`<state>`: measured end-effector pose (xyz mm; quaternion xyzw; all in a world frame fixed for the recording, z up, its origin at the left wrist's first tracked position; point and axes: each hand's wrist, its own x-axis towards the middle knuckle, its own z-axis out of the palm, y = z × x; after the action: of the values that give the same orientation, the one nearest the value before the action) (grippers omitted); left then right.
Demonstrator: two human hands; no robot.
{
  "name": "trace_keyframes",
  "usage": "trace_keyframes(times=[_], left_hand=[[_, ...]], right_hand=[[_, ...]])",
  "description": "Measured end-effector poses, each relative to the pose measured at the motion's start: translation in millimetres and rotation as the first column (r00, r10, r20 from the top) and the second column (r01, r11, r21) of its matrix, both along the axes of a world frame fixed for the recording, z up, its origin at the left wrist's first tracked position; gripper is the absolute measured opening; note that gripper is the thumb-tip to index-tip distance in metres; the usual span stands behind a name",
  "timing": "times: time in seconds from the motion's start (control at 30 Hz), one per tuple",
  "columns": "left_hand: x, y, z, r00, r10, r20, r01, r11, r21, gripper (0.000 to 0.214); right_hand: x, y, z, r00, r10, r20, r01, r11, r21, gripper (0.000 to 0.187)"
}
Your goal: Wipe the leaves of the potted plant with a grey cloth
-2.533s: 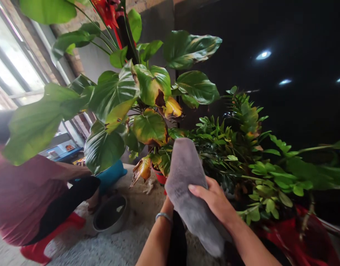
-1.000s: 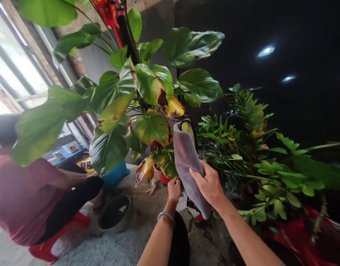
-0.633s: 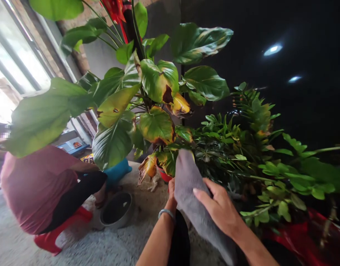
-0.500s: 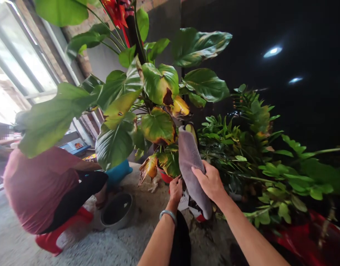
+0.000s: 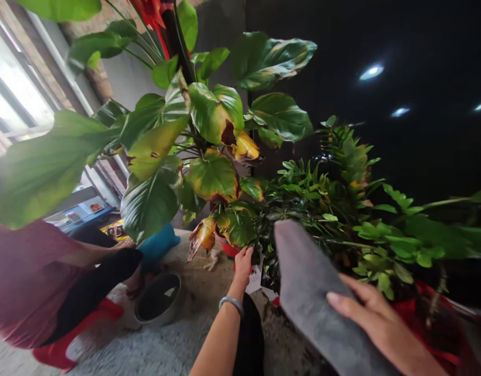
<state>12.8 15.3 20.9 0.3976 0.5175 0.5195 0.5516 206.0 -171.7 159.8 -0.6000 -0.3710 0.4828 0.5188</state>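
Observation:
A grey cloth [image 5: 311, 292] is gripped in my right hand [image 5: 381, 318], its thumb pressed on top and the folded upper end pointing up and away from me. My left hand [image 5: 243, 261], with a bracelet [image 5: 231, 303] on the wrist, reaches low beside the red pot [image 5: 227, 246] of a tall leafy plant [image 5: 214, 175]. Its fingers look stretched out, with nothing visible in them. Several lower leaves are yellow with brown edges, and a withered leaf [image 5: 203, 237] droops over the pot's left side.
On the left, a person [image 5: 24, 277] sits on a red stool [image 5: 79, 331] near a grey basin [image 5: 160, 297]. Denser green plants [image 5: 330, 193] stand to the right, with red plastic [image 5: 424, 297] below. Behind rises a dark, glossy wall [image 5: 420, 57].
My right hand has drawn the cloth away from the leaves, toward me and to the right. A small yellow-edged leaf formerly behind the cloth now shows. The view has shifted slightly right.

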Motion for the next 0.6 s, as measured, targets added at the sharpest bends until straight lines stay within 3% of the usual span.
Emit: trace_keyframes(times=[0.1, 0.17, 0.23, 0.33, 0.37, 0.43, 0.53, 0.6], left_hand=[[16.8, -10.0, 7.1, 0.987, -0.119, 0.111, 0.135, 0.979, -0.150, 0.047], [26.9, -15.6, 10.4, 0.978, -0.185, 0.100, 0.200, 0.963, -0.178, 0.049], [34.0, -18.7, 11.7, 0.979, -0.199, 0.042, 0.203, 0.963, -0.175, 0.044], [37.8, -18.8, 11.8, 0.978, -0.210, 0.011, 0.210, 0.970, -0.120, 0.034], [37.5, -18.1, 11.7, 0.976, -0.215, 0.031, 0.217, 0.972, -0.088, 0.031], [35.2, -16.4, 11.6, 0.975, -0.208, 0.083, 0.212, 0.976, -0.041, 0.027], [30.6, -14.1, 10.7, 0.977, -0.176, 0.122, 0.182, 0.982, -0.040, 0.025], [28.2, -13.0, 9.1, 0.978, -0.176, 0.115, 0.182, 0.982, -0.048, 0.026]], right_hand=[[21.0, 12.7, 27.9, 0.941, -0.289, -0.179, 0.293, 0.956, -0.001, 0.043], [17.4, 26.2, 30.9, 0.890, -0.349, -0.294, 0.346, 0.936, -0.065, 0.040], [1.3, 36.3, 15.9, 0.865, -0.312, -0.393, 0.258, 0.948, -0.184, 0.035], [-29.9, 32.1, -28.6, 0.862, -0.189, -0.471, 0.027, 0.943, -0.330, 0.034], [-37.2, 25.5, -42.5, 0.869, -0.132, -0.477, -0.039, 0.942, -0.332, 0.033], [-40.7, 9.7, -58.4, 0.914, -0.093, -0.394, -0.027, 0.957, -0.290, 0.034], [-18.6, 0.8, -44.9, 0.940, -0.209, -0.271, 0.147, 0.961, -0.234, 0.040], [1.2, 13.2, -23.0, 0.881, -0.396, -0.259, 0.352, 0.915, -0.198, 0.044]])
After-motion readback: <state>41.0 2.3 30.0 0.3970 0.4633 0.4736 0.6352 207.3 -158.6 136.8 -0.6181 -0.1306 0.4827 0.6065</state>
